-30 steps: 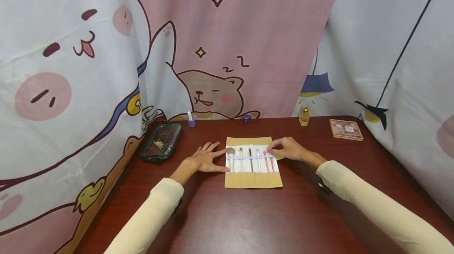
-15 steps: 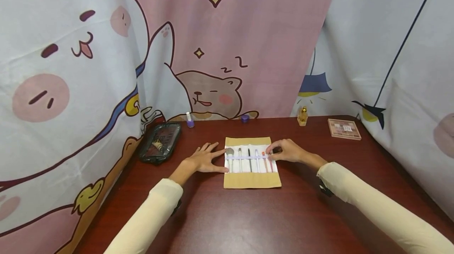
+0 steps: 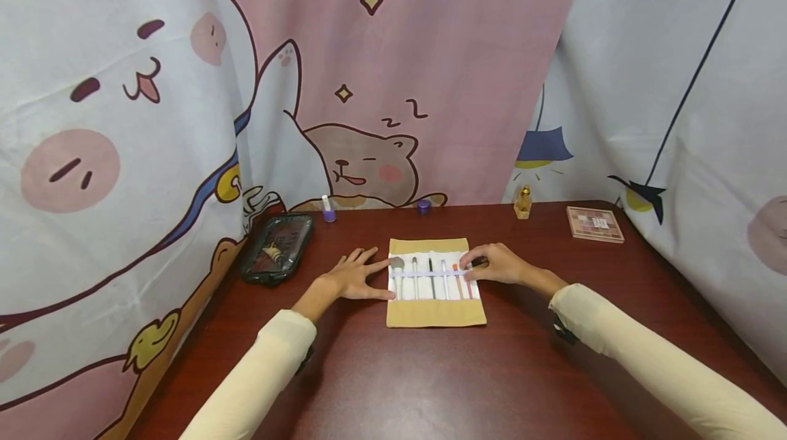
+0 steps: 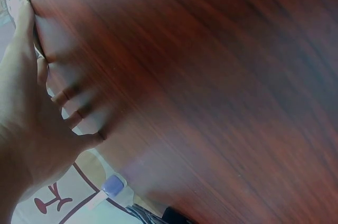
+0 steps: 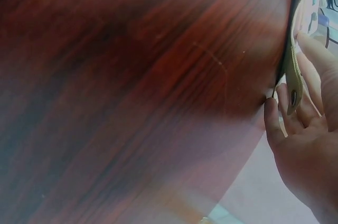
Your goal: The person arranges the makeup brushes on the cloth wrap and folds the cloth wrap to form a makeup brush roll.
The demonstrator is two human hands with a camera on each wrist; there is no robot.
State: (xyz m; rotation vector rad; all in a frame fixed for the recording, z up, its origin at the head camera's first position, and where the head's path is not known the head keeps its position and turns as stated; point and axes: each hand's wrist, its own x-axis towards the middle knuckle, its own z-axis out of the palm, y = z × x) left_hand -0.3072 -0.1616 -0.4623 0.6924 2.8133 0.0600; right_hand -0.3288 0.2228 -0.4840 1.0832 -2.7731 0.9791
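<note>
A tan makeup brush roll (image 3: 435,317) lies unrolled on the table, white inside. Its lilac elastic band (image 3: 424,274) holds several makeup brushes (image 3: 432,283) in a row, the fluffy-headed one at the far left. My left hand (image 3: 353,278) is spread flat, with thumb and index fingertips on the roll's left edge. At the right edge my right hand (image 3: 501,264) pinches the roll by its side, close to the rightmost brush. In the right wrist view, a tan tab (image 5: 294,81) with a metal snap stands up between thumb and fingers.
A black-rimmed clear pouch (image 3: 277,249) lies at the left. Along the back stand a purple nail polish bottle (image 3: 328,211), a small purple jar (image 3: 423,206) and a golden perfume bottle (image 3: 522,203). A makeup palette (image 3: 595,224) lies back right, before the printed curtain (image 3: 479,85).
My right fingers have curled in at the roll's right edge, and the tan tab that showed below them is now hidden in the head view. The left hand keeps its place.
</note>
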